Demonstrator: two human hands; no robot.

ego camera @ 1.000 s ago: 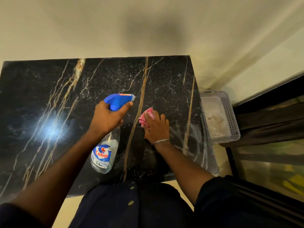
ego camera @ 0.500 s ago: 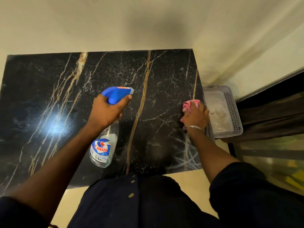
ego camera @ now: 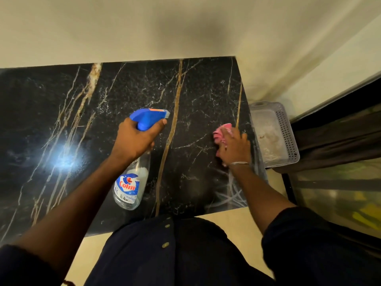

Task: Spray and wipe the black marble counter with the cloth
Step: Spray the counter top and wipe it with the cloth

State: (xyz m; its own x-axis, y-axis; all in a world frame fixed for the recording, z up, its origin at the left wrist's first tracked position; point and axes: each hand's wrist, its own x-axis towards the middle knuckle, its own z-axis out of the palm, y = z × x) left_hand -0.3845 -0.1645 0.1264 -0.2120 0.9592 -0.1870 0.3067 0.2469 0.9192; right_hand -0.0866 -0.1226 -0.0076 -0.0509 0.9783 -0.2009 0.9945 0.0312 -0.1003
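Note:
The black marble counter (ego camera: 61,112), veined in gold and white, fills the middle of the head view. My left hand (ego camera: 135,139) grips a clear spray bottle (ego camera: 132,182) with a blue trigger head, held above the counter's centre, nozzle pointing right. My right hand (ego camera: 234,147) presses a pink cloth (ego camera: 221,131) flat on the counter near its right edge. Most of the cloth is hidden under my palm. Wet streaks (ego camera: 231,195) show on the marble at the near right corner.
A grey perforated plastic basket (ego camera: 286,131) sits just beyond the counter's right edge, lower down. A cream wall runs behind the counter. Dark framed glass (ego camera: 340,193) stands at the right. My dark clothing (ego camera: 165,254) is against the counter's front edge.
My right hand swept the cloth from the counter's middle out to the right edge, then shifted slightly back left. The left hand with the bottle has hardly moved.

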